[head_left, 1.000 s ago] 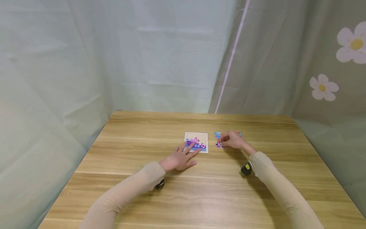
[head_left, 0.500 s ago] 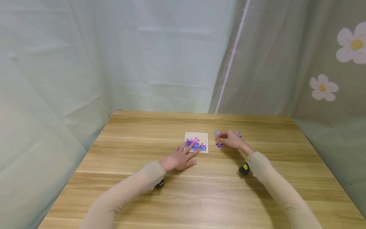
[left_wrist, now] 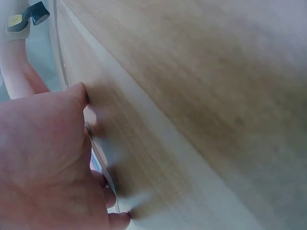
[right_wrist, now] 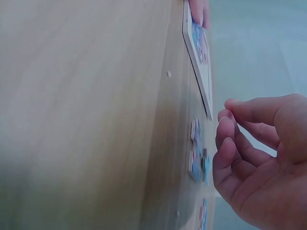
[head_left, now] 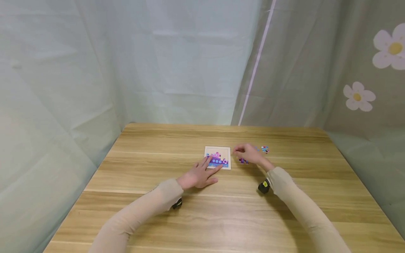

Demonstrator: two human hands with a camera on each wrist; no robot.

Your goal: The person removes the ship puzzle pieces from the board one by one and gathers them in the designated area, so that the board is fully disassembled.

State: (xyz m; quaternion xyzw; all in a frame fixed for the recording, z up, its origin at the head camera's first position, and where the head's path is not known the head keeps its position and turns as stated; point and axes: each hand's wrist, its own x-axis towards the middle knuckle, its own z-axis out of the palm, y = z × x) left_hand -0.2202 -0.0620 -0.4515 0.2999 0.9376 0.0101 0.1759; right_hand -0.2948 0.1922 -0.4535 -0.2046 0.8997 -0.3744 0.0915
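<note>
Puzzle board (head_left: 225,153) bears splayed left hand (head_left: 201,175); right hand (head_left: 249,153) is curled, contents unclear.

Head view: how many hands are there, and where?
2: the left hand touches the puzzle frame; the right hand is right of it, near the loose pieces.

The table (head_left: 221,218) fills the lower half of the head view, the curtain (head_left: 177,70) behind it. Below and right of centre, the puzzle board (head_left: 224,153) lies partly under the left hand (head_left: 201,175). Farther right is the right hand (head_left: 249,154), loose pieces (head_left: 243,161) showing just below it, other pieces (head_left: 265,149) to its right.
</note>
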